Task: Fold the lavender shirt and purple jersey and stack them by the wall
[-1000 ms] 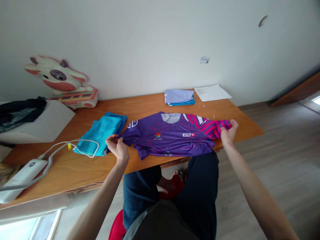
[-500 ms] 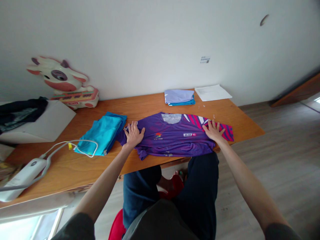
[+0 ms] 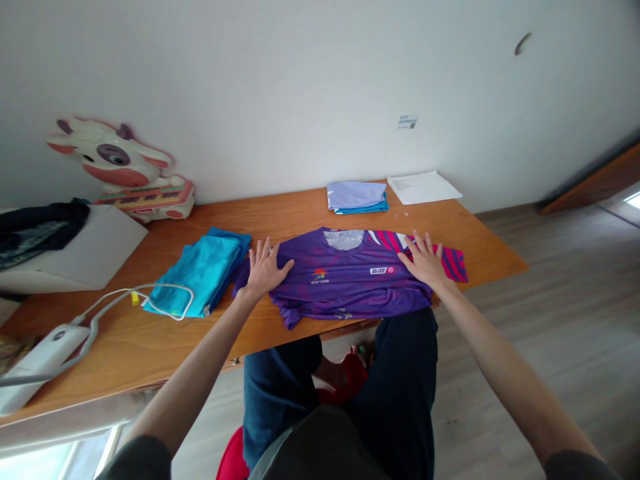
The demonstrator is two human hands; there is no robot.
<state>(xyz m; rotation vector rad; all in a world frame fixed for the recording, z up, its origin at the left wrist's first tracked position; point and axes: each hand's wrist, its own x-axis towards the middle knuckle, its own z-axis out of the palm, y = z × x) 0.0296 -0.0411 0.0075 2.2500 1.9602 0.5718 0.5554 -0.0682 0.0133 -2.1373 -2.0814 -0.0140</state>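
A purple T-shirt (image 3: 345, 277) lies front up along the table's near edge, its collar toward the wall. Its right-hand sleeve has pink and white stripes, and its lower part is bunched in folds near my knees. My left hand (image 3: 265, 270) is over the left sleeve with fingers spread, palm down. Over the striped sleeve is my right hand (image 3: 425, 261), also flat with fingers apart. Whether either palm presses on the cloth I cannot tell. Left of my left hand sit folded blue clothes (image 3: 200, 270).
The wooden table (image 3: 295, 207) stands against a white wall. At the back lie a folded lilac and blue stack (image 3: 357, 195) and white paper (image 3: 425, 187). On the left are a cow-shaped toy keyboard (image 3: 125, 167), a white box (image 3: 95, 250) and a white power strip (image 3: 45, 360) with cables.
My left hand has shifted slightly, its fingers now more upright beside the shirt's shoulder. My right hand has moved a little inward and up. The shirt stays in nearly the same place.
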